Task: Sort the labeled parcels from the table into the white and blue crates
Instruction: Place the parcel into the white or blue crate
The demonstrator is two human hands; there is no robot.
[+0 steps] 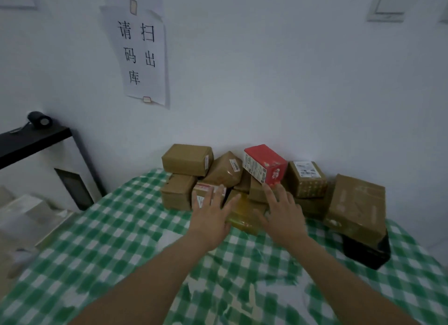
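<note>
A pile of several brown cardboard parcels lies against the wall on the green-checked table (116, 227). On top of the pile stands a red box (265, 163). At the front lies a flat yellowish parcel (244, 215). A small parcel with a red-printed label (202, 193) stands at the front left. My left hand (213, 218) reaches out with straight fingers that touch this small parcel. My right hand (282, 215) is spread flat over the yellowish parcel, with its fingertips near the red box. Neither hand grips anything. No crate is clearly seen.
A large brown parcel (357, 203) leans on a black box (368, 249) at the right. A black shelf (31, 140) with a small black device stands at the left. Blurred pale objects (26, 218) lie lower left. A paper sign (143, 55) hangs on the wall.
</note>
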